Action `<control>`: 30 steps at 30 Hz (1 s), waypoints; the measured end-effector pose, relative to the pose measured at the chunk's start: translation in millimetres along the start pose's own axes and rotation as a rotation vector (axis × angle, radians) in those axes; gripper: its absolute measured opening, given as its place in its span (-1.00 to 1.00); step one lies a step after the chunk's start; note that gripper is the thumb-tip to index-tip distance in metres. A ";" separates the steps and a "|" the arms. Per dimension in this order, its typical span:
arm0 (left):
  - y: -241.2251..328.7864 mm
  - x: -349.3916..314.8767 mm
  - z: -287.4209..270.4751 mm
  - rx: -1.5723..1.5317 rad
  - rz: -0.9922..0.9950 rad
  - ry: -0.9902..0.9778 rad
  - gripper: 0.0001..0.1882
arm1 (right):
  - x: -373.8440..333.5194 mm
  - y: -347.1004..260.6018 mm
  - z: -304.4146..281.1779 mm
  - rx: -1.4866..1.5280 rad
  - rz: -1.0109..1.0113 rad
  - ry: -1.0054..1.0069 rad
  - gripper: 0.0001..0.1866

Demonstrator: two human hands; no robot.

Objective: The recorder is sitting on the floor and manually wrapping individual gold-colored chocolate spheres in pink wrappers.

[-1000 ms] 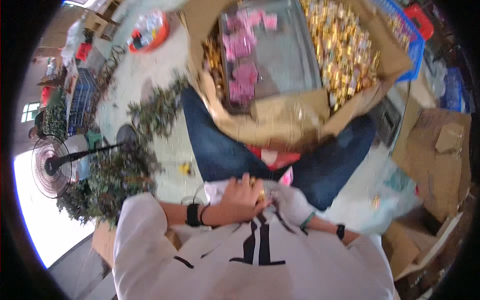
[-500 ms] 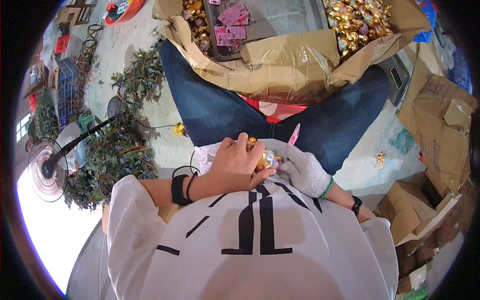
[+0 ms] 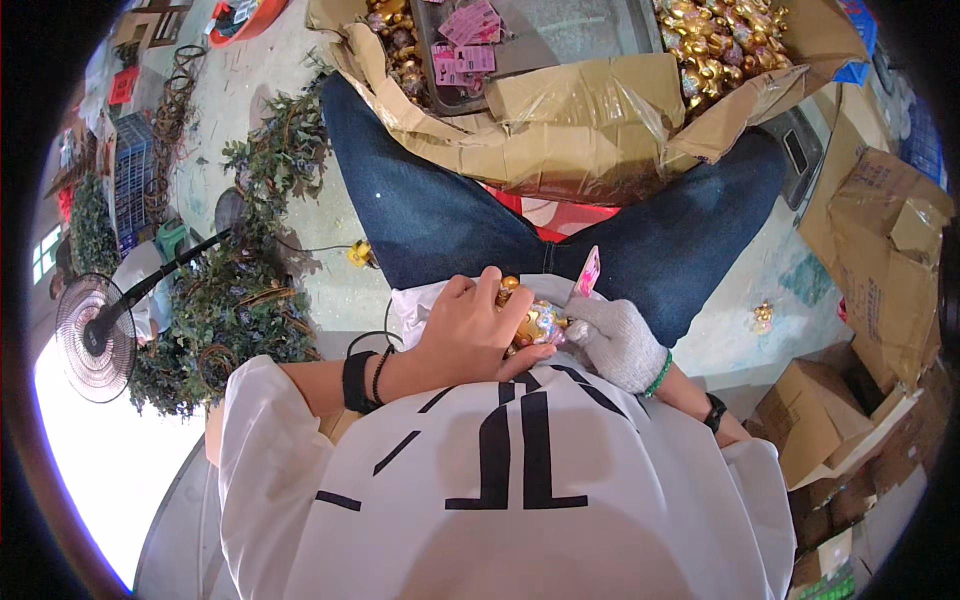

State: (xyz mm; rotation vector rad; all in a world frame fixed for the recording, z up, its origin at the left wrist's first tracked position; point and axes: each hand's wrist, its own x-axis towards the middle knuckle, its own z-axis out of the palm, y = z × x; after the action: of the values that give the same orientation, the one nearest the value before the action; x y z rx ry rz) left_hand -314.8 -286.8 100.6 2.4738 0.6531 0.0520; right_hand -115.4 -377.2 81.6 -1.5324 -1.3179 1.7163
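Two hands meet at centre frame: the bare left hand (image 3: pixel 470 335) cups a golden ornament (image 3: pixel 535 322) from its left, the gloved right hand (image 3: pixel 615 340) pinches a pink tag (image 3: pixel 587 272) just right of it.

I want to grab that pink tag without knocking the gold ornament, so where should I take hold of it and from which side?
Pinch the pink tag by its free upper end, coming from above, the knee side. It stands up nearly on edge above the gloved right hand, whose fingers cover its lower end. The gold ornament sits lower, cupped by the bare left hand, so that approach probably avoids it.
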 end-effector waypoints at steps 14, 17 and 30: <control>9.0 5.2 -6.8 -0.069 -0.177 -0.312 -0.43 | 2.8 5.0 7.0 -0.246 -0.077 0.039 -0.83; 8.9 9.0 -6.4 -0.092 -0.191 -0.353 -0.46 | 2.8 10.9 8.2 -0.284 -0.082 0.042 -0.85; 13.9 10.4 6.1 -0.040 -0.227 -0.306 -0.48 | 11.8 19.7 4.2 -0.342 -0.136 -0.018 -0.91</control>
State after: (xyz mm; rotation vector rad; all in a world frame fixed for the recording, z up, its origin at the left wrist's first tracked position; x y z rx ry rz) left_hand -298.4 -295.1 102.0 2.2871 0.7823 -0.3887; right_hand -117.6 -376.8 58.4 -1.5657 -1.7532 1.4791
